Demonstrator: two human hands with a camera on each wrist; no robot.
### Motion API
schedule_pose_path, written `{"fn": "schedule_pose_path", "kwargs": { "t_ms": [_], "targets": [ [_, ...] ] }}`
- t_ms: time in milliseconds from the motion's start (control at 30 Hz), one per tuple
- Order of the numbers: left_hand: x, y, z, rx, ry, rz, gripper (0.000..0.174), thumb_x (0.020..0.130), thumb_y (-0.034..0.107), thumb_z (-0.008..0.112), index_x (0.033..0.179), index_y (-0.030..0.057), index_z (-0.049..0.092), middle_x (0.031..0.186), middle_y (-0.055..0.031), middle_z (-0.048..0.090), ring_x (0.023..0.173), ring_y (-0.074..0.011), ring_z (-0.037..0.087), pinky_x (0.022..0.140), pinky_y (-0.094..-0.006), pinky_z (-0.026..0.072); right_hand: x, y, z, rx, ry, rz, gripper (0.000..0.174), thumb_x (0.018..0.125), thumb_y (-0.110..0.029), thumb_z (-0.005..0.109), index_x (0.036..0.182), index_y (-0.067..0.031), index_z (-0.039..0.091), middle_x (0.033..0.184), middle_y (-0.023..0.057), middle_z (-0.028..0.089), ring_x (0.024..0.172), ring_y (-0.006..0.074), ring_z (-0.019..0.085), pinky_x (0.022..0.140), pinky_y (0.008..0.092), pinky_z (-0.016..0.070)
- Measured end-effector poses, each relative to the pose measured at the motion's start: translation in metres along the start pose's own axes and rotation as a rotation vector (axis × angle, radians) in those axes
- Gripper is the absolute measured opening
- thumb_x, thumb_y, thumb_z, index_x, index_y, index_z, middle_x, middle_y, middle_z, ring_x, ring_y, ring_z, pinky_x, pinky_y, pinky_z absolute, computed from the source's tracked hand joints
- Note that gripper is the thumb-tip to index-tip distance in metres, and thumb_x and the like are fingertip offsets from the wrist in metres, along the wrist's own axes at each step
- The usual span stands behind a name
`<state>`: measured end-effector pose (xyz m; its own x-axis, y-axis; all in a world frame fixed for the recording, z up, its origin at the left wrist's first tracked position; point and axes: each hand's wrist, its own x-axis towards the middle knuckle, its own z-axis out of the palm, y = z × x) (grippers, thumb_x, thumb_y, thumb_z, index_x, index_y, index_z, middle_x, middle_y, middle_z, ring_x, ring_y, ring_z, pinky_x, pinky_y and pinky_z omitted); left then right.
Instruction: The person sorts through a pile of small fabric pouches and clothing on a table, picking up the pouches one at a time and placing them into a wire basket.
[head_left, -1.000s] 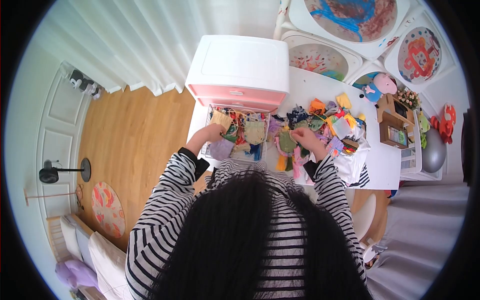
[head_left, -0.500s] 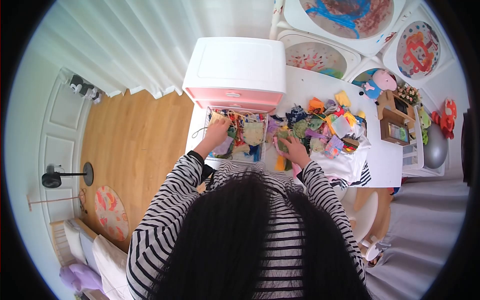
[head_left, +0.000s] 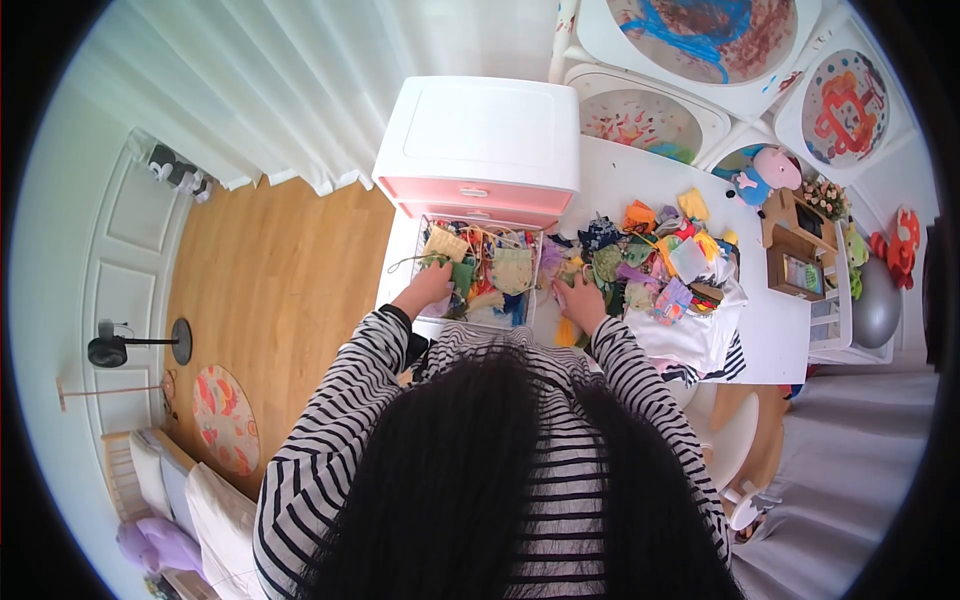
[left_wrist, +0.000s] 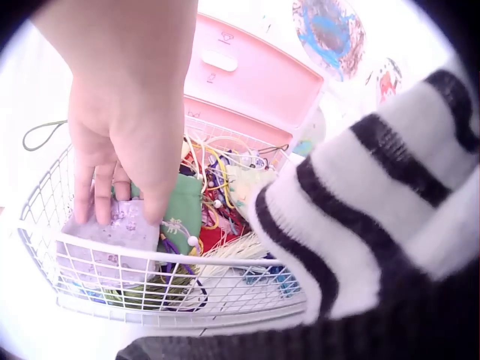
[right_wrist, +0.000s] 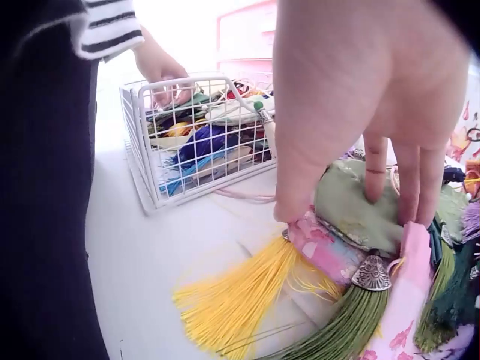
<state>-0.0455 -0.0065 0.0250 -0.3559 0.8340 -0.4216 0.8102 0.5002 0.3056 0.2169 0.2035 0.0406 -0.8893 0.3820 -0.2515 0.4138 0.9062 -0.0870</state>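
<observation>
My left hand [left_wrist: 127, 150] reaches down into a white wire basket [left_wrist: 225, 262]. Its straight fingers rest on a lavender pouch [left_wrist: 105, 259] against the basket's near side. Next to that pouch is a green pouch [left_wrist: 184, 210] with a beaded cord. To the right of the basket, my right hand [right_wrist: 367, 97] is lowered onto a heap of tasselled sachets. Its fingers extend down over a pale green sachet [right_wrist: 349, 206], and the thumb touches a pink floral sachet [right_wrist: 319, 247]. A yellow tassel [right_wrist: 236, 300] and a dark green tassel [right_wrist: 330, 330] spread toward me.
A white and pink drawer unit [head_left: 475, 150] stands just behind the basket. Colourful pouches and sachets [head_left: 640, 215] pile up right of my right hand, beside white cloth [head_left: 690, 340]. Farther right are a pig plush toy [head_left: 765, 180] and a small wooden shelf [head_left: 790, 260].
My left hand has moved from the beige pouch toward the basket's near side. My right hand has come left and down onto the sachets.
</observation>
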Motion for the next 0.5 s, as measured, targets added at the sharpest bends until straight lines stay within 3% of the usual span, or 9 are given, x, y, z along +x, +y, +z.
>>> {"fn": "schedule_pose_path", "kwargs": {
  "t_ms": [33, 100, 200, 233, 267, 333, 400, 500],
  "targets": [
    [-0.002, 0.002, -0.002, -0.015, 0.031, 0.015, 0.051, 0.072, 0.017, 0.059, 0.117, 0.0071, 0.038, 0.101, -0.0229, 0.048, 0.086, -0.0389, 0.054, 0.074, -0.0419, 0.0465, 0.001, 0.000, 0.003, 0.000, 0.000, 0.000, 0.066, 0.062, -0.022, 0.068, 0.121, -0.0189, 0.040, 0.100, 0.0160, 0.046, 0.083, 0.0338, 0.054, 0.067, 0.0375, 0.0469],
    [-0.011, 0.018, -0.022, -0.044, 0.036, 0.059, 0.054, 0.072, 0.017, 0.059, 0.120, 0.0104, 0.036, 0.099, -0.0229, 0.047, 0.085, -0.0388, 0.054, 0.073, -0.0416, 0.0461, 0.003, 0.000, 0.007, -0.045, 0.093, -0.034, 0.038, 0.073, -0.018, 0.056, 0.110, -0.0123, 0.047, 0.089, 0.0140, 0.049, 0.067, 0.0315, 0.056, 0.060, 0.0391, 0.0462],
    [-0.019, 0.038, -0.042, -0.001, -0.028, 0.097, 0.058, 0.073, 0.018, 0.058, 0.125, 0.0191, 0.033, 0.099, -0.0216, 0.047, 0.087, -0.0381, 0.053, 0.073, -0.0411, 0.0458, 0.002, -0.002, 0.002, 0.005, 0.166, -0.031, 0.031, 0.074, -0.018, 0.054, 0.104, -0.0100, 0.049, 0.086, 0.0129, 0.051, 0.066, 0.0291, 0.057, 0.058, 0.0382, 0.0465],
    [-0.019, 0.040, -0.043, 0.073, -0.099, 0.093, 0.059, 0.074, 0.019, 0.057, 0.127, 0.0245, 0.031, 0.100, -0.0204, 0.046, 0.089, -0.0374, 0.052, 0.073, -0.0409, 0.0458, 0.002, -0.002, 0.001, 0.003, 0.166, -0.033, 0.031, 0.074, -0.018, 0.054, 0.104, -0.0100, 0.049, 0.086, 0.0129, 0.051, 0.066, 0.0291, 0.057, 0.058, 0.0382, 0.0465],
    [-0.018, 0.039, -0.041, 0.071, -0.096, 0.092, 0.059, 0.074, 0.019, 0.057, 0.127, 0.0245, 0.031, 0.100, -0.0204, 0.046, 0.089, -0.0374, 0.052, 0.073, -0.0409, 0.0458, 0.002, -0.001, 0.000, 0.018, 0.171, -0.022, 0.031, 0.074, -0.019, 0.054, 0.103, -0.0097, 0.050, 0.086, 0.0127, 0.051, 0.066, 0.0284, 0.057, 0.058, 0.0377, 0.0468],
    [-0.015, 0.038, -0.035, 0.234, -0.097, 0.120, 0.058, 0.074, 0.020, 0.056, 0.126, 0.0313, 0.034, 0.116, -0.0178, 0.040, 0.104, -0.0334, 0.047, 0.076, -0.0401, 0.0464, 0.002, 0.000, -0.003, 0.032, 0.177, -0.011, 0.030, 0.074, -0.020, 0.054, 0.103, -0.0094, 0.050, 0.086, 0.0126, 0.052, 0.066, 0.0278, 0.057, 0.058, 0.0373, 0.0470],
    [-0.015, 0.037, -0.034, 0.259, -0.077, 0.119, 0.056, 0.075, 0.019, 0.055, 0.126, 0.0311, 0.035, 0.116, -0.0173, 0.040, 0.107, -0.0324, 0.044, 0.076, -0.0400, 0.0462, 0.001, 0.001, -0.004, -0.010, 0.070, -0.008, 0.033, 0.075, -0.021, 0.053, 0.105, -0.0085, 0.049, 0.089, 0.0132, 0.052, 0.069, 0.0287, 0.058, 0.060, 0.0377, 0.0476],
    [-0.015, 0.039, -0.034, 0.292, -0.030, 0.201, 0.054, 0.075, 0.017, 0.054, 0.125, 0.0304, 0.037, 0.111, -0.0162, 0.042, 0.106, -0.0310, 0.044, 0.075, -0.0395, 0.0459, -0.006, 0.000, -0.004, 0.022, 0.107, 0.019, 0.038, 0.074, -0.020, 0.053, 0.111, -0.0127, 0.047, 0.092, 0.0144, 0.051, 0.075, 0.0301, 0.058, 0.063, 0.0375, 0.0477]
  ]
}}
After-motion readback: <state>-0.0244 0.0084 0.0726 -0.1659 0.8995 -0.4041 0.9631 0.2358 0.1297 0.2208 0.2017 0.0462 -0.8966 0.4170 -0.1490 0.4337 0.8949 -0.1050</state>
